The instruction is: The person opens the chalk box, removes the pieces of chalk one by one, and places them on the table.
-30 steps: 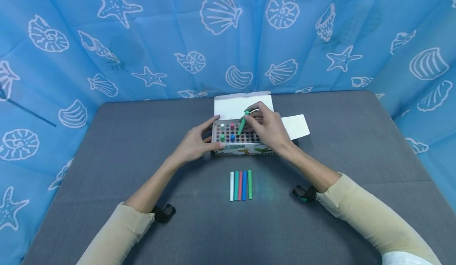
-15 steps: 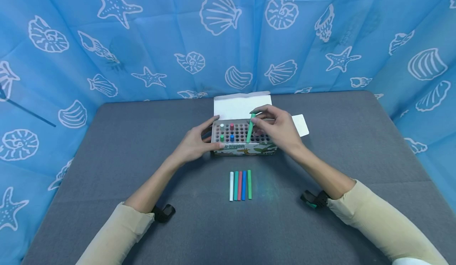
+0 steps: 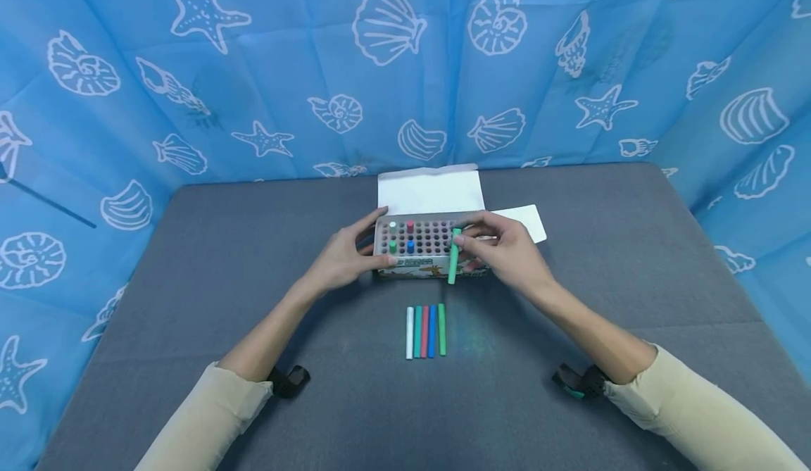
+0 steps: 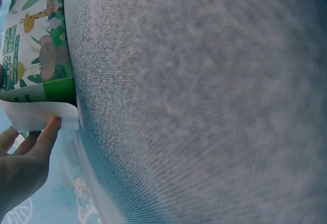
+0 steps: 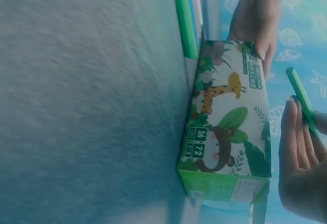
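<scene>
A printed chalk box [image 3: 412, 271] lies on the table, its lid folded back over a tray of round holes. White, red, green and blue chalk ends poke up at the tray's left side. My left hand [image 3: 342, 254] grips the box's left end, thumb at the front and fingers behind; the left wrist view has its fingers against a white end flap [image 4: 38, 115]. Between thumb and fingers my right hand [image 3: 512, 249] pinches a green chalk stick [image 3: 453, 268], tilted before the box's front right. In the right wrist view this chalk [image 5: 300, 92] stands off the printed side.
Several chalk sticks lie side by side in front of the box: a white one [image 3: 409, 332], a teal one, a red one, a blue one [image 3: 432, 331] and a green one [image 3: 441, 330]. A white flap [image 3: 529, 221] sticks out right. A blue shell-print curtain [image 3: 380, 91] hangs behind.
My right hand has drawn the green chalk rightward and toward me, from over the tray's holes to the box's front. The left hand keeps its place on the box.
</scene>
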